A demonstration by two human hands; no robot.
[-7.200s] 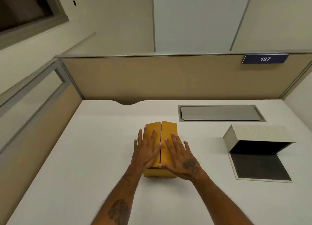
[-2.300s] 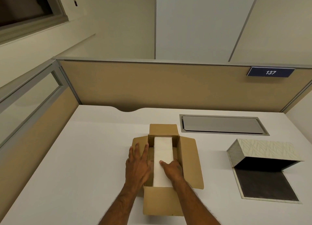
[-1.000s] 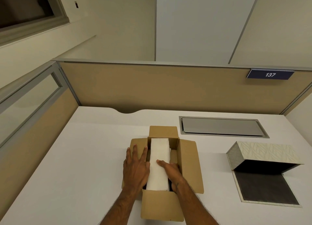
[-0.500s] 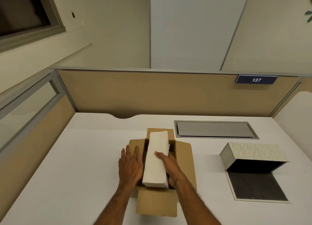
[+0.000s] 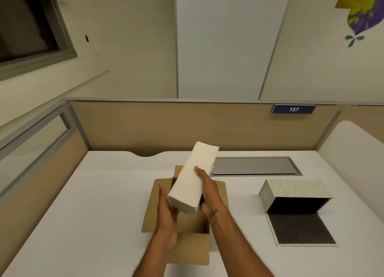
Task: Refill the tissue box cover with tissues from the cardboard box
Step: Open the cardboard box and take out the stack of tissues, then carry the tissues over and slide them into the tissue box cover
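A long white stack of tissues [image 5: 192,179] is held up above the open cardboard box [image 5: 153,206], its far end tilted up and away from me. My left hand [image 5: 167,212] supports the stack's near end from below and on the left. My right hand [image 5: 207,190] grips its right side, thumb on top. The box's flaps are folded outward on the white desk. The tissue box cover [image 5: 295,190], pale with a leaf pattern, stands open at the right, its dark inside facing me and its dark bottom flap [image 5: 301,229] flat on the desk.
A grey metal cable hatch [image 5: 253,166] is set into the white desk [image 5: 93,193] behind the box. Tan partition walls [image 5: 166,127] close the desk at the back and left; a sign reads 137 [image 5: 294,109]. Another desk's rounded edge [image 5: 353,143] is at the right.
Both hands opened the box flaps, then lifted the tissue stack out. In the last second it rose clear of the box and its far end tipped upward.
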